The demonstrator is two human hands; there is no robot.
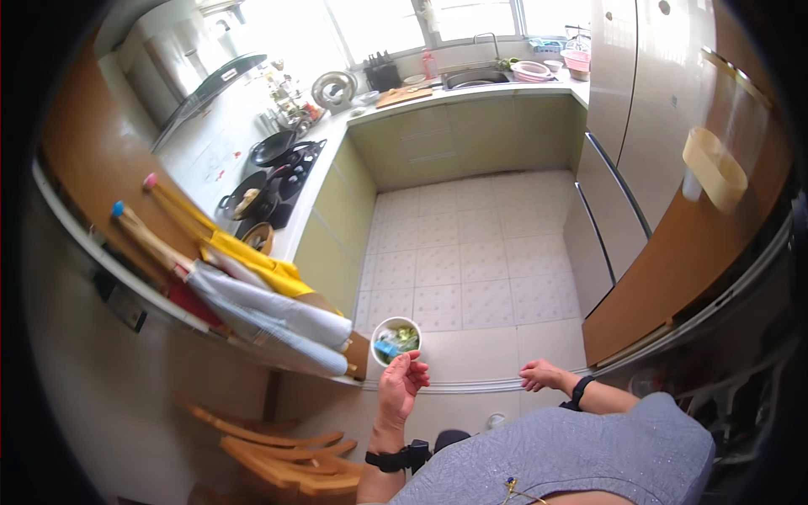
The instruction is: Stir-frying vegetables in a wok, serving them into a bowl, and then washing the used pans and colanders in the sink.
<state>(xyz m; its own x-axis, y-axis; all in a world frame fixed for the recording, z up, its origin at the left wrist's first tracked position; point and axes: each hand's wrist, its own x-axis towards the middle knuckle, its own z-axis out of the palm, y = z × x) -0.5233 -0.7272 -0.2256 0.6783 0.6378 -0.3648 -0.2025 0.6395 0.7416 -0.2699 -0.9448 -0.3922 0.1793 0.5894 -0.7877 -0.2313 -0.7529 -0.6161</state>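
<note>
My left hand (403,386) is raised at the kitchen threshold, its fingers loosely curled with nothing seen in them. From this angle it overlaps the lower rim of a white bin (375,336) on the tiled floor. Inside the bin are green vegetable scraps (408,337) and a blue wrapper (386,348). My right hand (540,375) hangs lower right, over the floor by the sliding-door track (470,386), with fingers slightly bent and no object visible in it. Each wrist wears a black band.
Aprons (271,315) hang on the left beside a wooden chair (297,451). Beyond, a gas hob (297,180) carries a wok (243,197) with food in it. A cutting board (404,96) lies left of the sink (478,78). A refrigerator (606,208) stands at right.
</note>
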